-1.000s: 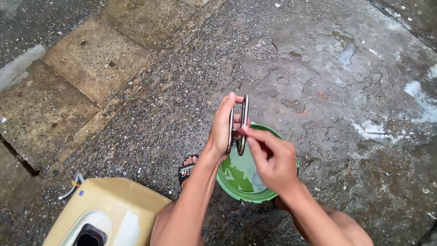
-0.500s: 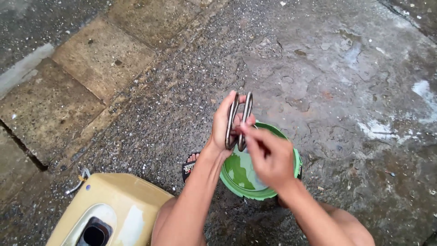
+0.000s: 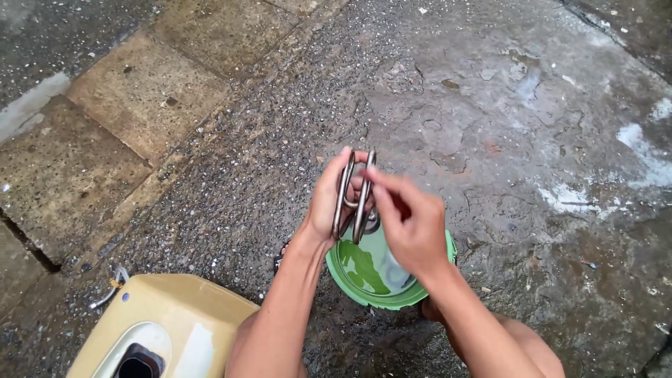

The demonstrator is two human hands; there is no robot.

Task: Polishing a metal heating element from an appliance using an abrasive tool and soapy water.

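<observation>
Left hand (image 3: 329,199): raised over the wet ground, fingers and thumb wrapped round a bent metal heating coil (image 3: 353,196), gripping it from the left side with the loops standing upright.
Right hand (image 3: 413,224): close beside the left one, fingertips (image 3: 371,175) pinched against the top of the coil's right loop; the back of the hand covers the lower right part of the coil.
Heating coil: grey metal tube bent into narrow loops, held between both hands in the air, right above the green basin (image 3: 364,269); its lower end reaches down toward the basin, though whether it touches cannot be told.
Green basin: round plastic bowl on the ground below the hands, partly hidden by the right wrist, with a pale patch showing inside.
Beige casing (image 3: 164,325): a cream-coloured plastic shell with a rounded opening, lying at the lower left near the person's left forearm, apart from the basin.
Ground (image 3: 490,105): rough concrete, wet and shiny on the right, with drier stone slabs (image 3: 147,91) at the upper left.
Knees: bare, at the bottom edge of the view, beneath both forearms.
</observation>
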